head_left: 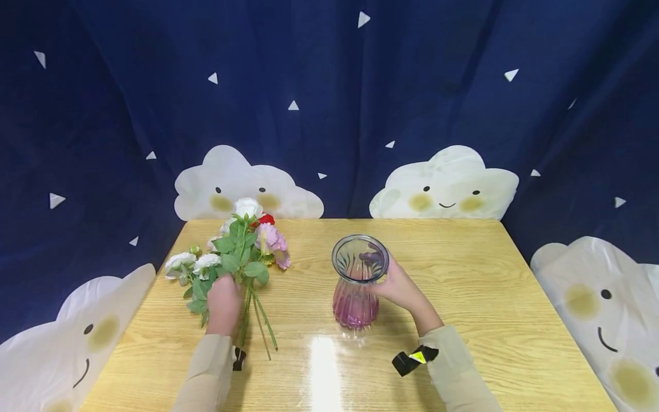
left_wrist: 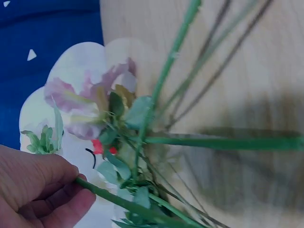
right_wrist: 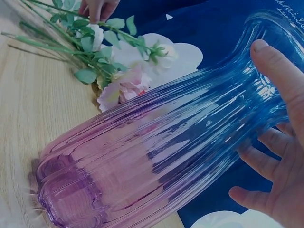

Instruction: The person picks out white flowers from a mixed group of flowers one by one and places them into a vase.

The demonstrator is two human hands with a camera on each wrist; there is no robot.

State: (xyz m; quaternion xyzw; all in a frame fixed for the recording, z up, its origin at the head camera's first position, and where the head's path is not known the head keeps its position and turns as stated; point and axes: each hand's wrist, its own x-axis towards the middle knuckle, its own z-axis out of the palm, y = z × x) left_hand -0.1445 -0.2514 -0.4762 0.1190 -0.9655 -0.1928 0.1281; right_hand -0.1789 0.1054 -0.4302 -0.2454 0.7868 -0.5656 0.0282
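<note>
My left hand (head_left: 223, 304) pinches a green flower stem (left_wrist: 128, 204) between thumb and fingers. That stem leads up to a white rose (head_left: 248, 208), raised over the other flowers. Beneath and around it lie more artificial flowers: white blooms (head_left: 207, 264), a pink flower (head_left: 269, 239) and a red one (head_left: 266, 220), their loose stems (head_left: 265, 326) pointing toward me. On the right, my right hand (head_left: 399, 284) grips the neck of a ribbed glass vase (right_wrist: 123, 166), clear at its flared rim and pink-purple below. The vase is upright at the table's middle; some fingers show through its glass.
The wooden table (head_left: 463, 274) extends right of the vase and toward its front edge. Behind it hangs a dark blue curtain (head_left: 329, 86) with white triangles and cloud shapes (head_left: 448, 183). A black strap (head_left: 416, 359) hangs at the right wrist.
</note>
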